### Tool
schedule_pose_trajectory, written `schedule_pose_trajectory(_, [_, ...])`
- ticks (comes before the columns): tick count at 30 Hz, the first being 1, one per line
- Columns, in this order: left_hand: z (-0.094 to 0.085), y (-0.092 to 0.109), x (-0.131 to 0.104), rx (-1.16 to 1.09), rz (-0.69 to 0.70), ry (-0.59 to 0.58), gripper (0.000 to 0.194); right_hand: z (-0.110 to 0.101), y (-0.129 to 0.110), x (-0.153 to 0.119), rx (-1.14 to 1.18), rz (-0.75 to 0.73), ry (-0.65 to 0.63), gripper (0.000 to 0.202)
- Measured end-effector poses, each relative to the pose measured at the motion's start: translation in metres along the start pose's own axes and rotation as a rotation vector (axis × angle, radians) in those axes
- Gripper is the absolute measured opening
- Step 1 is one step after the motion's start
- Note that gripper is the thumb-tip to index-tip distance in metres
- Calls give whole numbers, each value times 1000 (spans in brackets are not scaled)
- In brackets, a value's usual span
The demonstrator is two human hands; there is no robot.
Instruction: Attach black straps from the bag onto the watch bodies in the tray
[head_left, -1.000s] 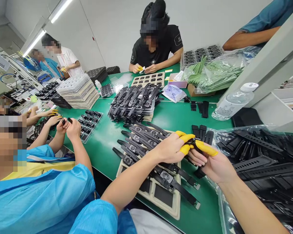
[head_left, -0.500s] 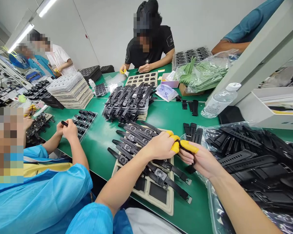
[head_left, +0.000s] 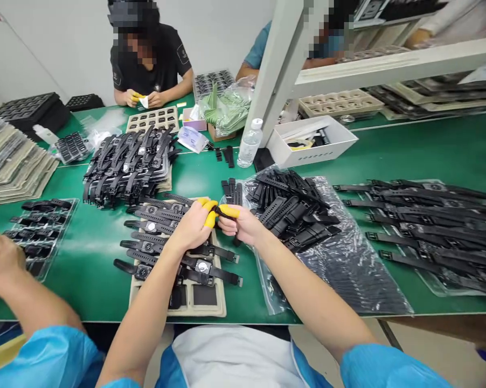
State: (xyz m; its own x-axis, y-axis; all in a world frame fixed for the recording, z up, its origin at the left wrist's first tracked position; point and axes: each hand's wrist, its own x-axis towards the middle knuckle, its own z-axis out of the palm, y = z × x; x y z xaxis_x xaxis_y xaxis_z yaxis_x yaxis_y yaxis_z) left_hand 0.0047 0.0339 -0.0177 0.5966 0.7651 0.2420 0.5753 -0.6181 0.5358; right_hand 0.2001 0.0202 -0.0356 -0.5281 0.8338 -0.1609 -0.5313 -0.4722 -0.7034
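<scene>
Both my hands meet over the right edge of a beige tray (head_left: 219, 310), with yellow covers on some fingertips. My left hand (head_left: 196, 223) pinches one side of a small black watch part (head_left: 217, 210), and my right hand (head_left: 241, 222) grips its other side. Fingers hide most of that part, so whether it is a strap, a watch body or both cannot be made out. Below them, black smartwatches (head_left: 146, 247) with straps lie in rows on the tray, several face down. Just right of my hands, loose black watch straps (head_left: 287, 207) are heaped on a clear plastic bag (head_left: 348, 280).
Another stack of strapped watches (head_left: 127, 161) stands behind the tray. Farther right, more watches (head_left: 424, 231) lie on a clear tray. A water bottle (head_left: 251, 144) and a white box (head_left: 311, 143) stand near a post (head_left: 277, 64). A co-worker's hand (head_left: 2, 261) is at left; another person sits opposite.
The view has swung to the right, bringing the watches on the right-hand tray into sight. My hands stay together on the black part. The person opposite has brought both hands closer together.
</scene>
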Motion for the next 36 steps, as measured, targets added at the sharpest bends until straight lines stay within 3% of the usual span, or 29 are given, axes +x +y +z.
schedule_pose_trajectory(9, [1,-4,0,146,-26,-89,42,-4,4,2,-99,39,40,45])
schedule_pose_trajectory(14, [2,-5,0,65,-19,-41,37,0,3,0,-137,16,65,52])
schedule_pose_trajectory(20, [3,-4,0,-77,16,78,38,4,-2,-2,-69,-65,73,45])
schedule_pose_trajectory(26, [3,-12,-2,-36,63,24,45,4,-5,-3,36,-34,26,42])
schedule_pose_trajectory(36, [2,0,3,-40,-45,31,40,0,1,2,-4,-45,90,42])
